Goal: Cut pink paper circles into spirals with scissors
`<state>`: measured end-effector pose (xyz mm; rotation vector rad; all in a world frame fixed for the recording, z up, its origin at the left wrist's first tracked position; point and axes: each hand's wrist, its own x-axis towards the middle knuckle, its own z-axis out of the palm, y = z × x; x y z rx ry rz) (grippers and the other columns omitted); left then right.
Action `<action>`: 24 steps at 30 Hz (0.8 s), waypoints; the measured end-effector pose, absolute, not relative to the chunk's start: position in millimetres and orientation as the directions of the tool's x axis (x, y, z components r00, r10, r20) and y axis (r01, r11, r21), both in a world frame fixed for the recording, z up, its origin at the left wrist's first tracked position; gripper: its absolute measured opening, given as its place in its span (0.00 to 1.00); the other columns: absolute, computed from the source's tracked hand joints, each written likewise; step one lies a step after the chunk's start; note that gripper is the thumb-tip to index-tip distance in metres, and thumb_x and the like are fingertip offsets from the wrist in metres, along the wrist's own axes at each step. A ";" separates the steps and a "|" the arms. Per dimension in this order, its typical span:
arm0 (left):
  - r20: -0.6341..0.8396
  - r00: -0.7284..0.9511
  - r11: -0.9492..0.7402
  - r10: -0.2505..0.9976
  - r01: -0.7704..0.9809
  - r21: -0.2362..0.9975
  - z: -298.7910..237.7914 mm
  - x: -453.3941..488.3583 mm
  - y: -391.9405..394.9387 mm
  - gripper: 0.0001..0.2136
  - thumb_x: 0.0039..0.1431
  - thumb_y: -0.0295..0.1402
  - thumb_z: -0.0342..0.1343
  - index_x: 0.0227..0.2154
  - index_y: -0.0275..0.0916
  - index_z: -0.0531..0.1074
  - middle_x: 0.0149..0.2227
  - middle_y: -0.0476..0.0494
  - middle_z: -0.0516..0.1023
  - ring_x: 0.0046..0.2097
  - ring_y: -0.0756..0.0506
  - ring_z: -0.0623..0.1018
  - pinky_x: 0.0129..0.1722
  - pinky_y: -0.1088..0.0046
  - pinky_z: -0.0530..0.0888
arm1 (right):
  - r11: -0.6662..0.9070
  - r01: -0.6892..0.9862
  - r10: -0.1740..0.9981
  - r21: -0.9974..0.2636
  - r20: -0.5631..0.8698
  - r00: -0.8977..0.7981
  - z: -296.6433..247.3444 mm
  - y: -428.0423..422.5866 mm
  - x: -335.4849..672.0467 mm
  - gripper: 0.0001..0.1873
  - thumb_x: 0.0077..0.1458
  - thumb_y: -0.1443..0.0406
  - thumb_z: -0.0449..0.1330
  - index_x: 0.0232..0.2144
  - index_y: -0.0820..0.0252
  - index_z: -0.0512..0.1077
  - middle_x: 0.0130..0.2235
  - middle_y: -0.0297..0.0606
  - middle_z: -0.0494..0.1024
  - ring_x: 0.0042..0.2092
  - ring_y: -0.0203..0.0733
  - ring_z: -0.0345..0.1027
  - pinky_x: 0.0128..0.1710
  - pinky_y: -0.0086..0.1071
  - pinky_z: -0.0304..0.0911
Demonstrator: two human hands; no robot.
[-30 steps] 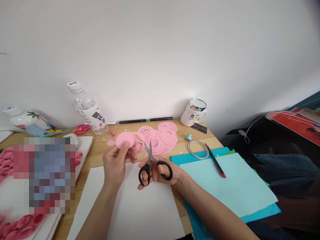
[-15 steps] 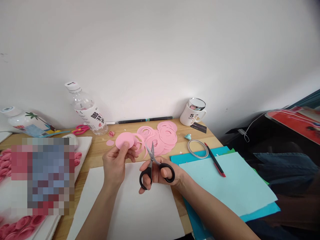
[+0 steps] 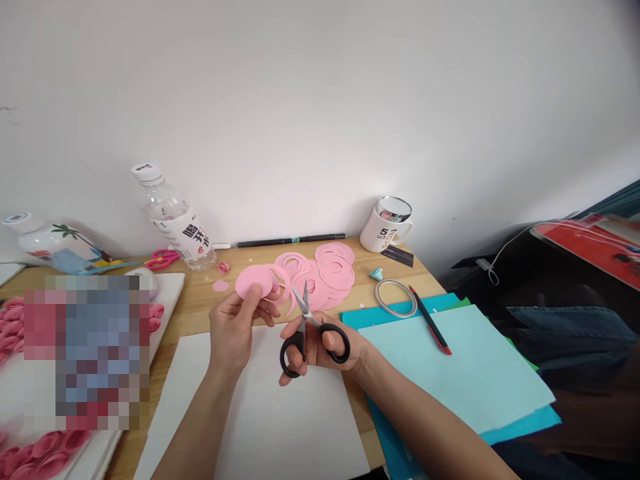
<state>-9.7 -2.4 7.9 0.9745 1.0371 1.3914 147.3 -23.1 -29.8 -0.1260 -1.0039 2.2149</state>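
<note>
Between thumb and fingers, my left hand (image 3: 243,313) pinches a round pink paper disc (image 3: 253,281), raised over the table. A thin curved pink strip (image 3: 285,283) shows just right of the disc; whether it is joined to it I cannot tell. My right hand (image 3: 320,347) has its thumb and fingers through the black handles of a pair of scissors (image 3: 304,313). The blades point up and stand apart, a little right of the disc, with nothing between them. Behind both hands lies a pile of pink paper discs cut in spirals (image 3: 327,277).
White paper (image 3: 280,420) lies beneath my hands. Light-blue sheets (image 3: 465,373), a marker (image 3: 431,321) and a tape ring (image 3: 396,297) are at right. A mug (image 3: 383,230) and bottle (image 3: 175,223) stand by the wall. Pink rolled flowers (image 3: 50,453) lie left, near a pixelated patch.
My left hand and the pink disc have shifted slightly right, toward the scissors. The scissor blades have barely moved and still stand apart.
</note>
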 end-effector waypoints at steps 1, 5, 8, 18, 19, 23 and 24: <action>0.006 -0.072 -0.026 0.997 -0.277 0.960 7.9 -9.7 -2.4 0.08 0.49 0.35 0.57 0.24 0.34 0.73 0.25 0.43 0.76 0.22 0.50 0.72 0.19 0.74 0.68 | -0.455 -0.548 0.631 -0.702 0.180 -0.755 -29.0 -23.0 146.9 0.30 0.40 0.48 0.64 0.39 0.65 0.70 0.29 0.37 0.71 0.28 0.34 0.64 0.43 0.53 0.63; 0.004 -0.079 -0.022 0.997 -0.233 0.972 7.3 -10.3 -1.5 0.10 0.51 0.36 0.55 0.21 0.34 0.72 0.22 0.44 0.74 0.20 0.51 0.69 0.17 0.76 0.64 | -0.291 -0.447 0.736 -0.846 0.101 -0.670 -22.3 -24.3 141.7 0.27 0.42 0.52 0.64 0.41 0.64 0.70 0.26 0.34 0.70 0.27 0.34 0.64 0.41 0.46 0.65; -0.014 -0.094 -0.007 0.996 -0.217 0.976 5.5 -10.5 -0.5 0.11 0.51 0.36 0.55 0.20 0.34 0.70 0.19 0.47 0.72 0.18 0.54 0.65 0.16 0.78 0.60 | 0.019 -0.220 0.915 -0.975 0.105 -0.388 -16.5 -27.8 134.8 0.24 0.39 0.58 0.68 0.39 0.61 0.71 0.26 0.32 0.69 0.27 0.34 0.63 0.38 0.38 0.65; -0.049 -0.047 0.031 0.998 -0.317 0.948 5.2 0.5 -7.8 0.17 0.52 0.40 0.54 0.14 0.36 0.65 0.13 0.50 0.67 0.18 0.53 0.65 0.19 0.76 0.64 | 0.188 0.220 0.942 -0.957 0.113 -0.315 -16.2 -32.1 126.7 0.24 0.38 0.58 0.67 0.38 0.57 0.65 0.28 0.32 0.72 0.30 0.37 0.65 0.33 0.31 0.61; -0.048 -0.054 0.027 0.997 -0.336 0.942 6.4 1.8 -9.1 0.18 0.53 0.40 0.54 0.13 0.36 0.64 0.12 0.51 0.65 0.17 0.53 0.64 0.19 0.77 0.63 | 0.187 0.238 0.942 -0.953 0.105 -0.320 -17.1 -32.3 125.8 0.25 0.37 0.58 0.68 0.38 0.56 0.65 0.27 0.31 0.71 0.29 0.37 0.64 0.32 0.30 0.60; -0.008 -0.073 -0.023 0.997 -0.413 0.910 10.1 5.9 -14.3 0.20 0.55 0.40 0.52 0.11 0.37 0.61 0.10 0.52 0.62 0.16 0.53 0.64 0.19 0.76 0.63 | 0.165 0.290 0.953 -0.943 0.077 -0.292 -17.8 -33.9 122.3 0.23 0.35 0.60 0.69 0.35 0.56 0.66 0.25 0.29 0.70 0.27 0.36 0.62 0.28 0.27 0.58; 0.001 -0.067 -0.030 0.998 -0.423 0.906 10.4 6.4 -15.5 0.20 0.55 0.40 0.51 0.11 0.38 0.61 0.09 0.52 0.61 0.16 0.53 0.64 0.19 0.76 0.62 | 0.160 0.289 0.952 -0.944 0.070 -0.298 -17.0 -34.2 121.8 0.23 0.34 0.61 0.69 0.35 0.56 0.66 0.25 0.29 0.70 0.28 0.36 0.62 0.28 0.27 0.58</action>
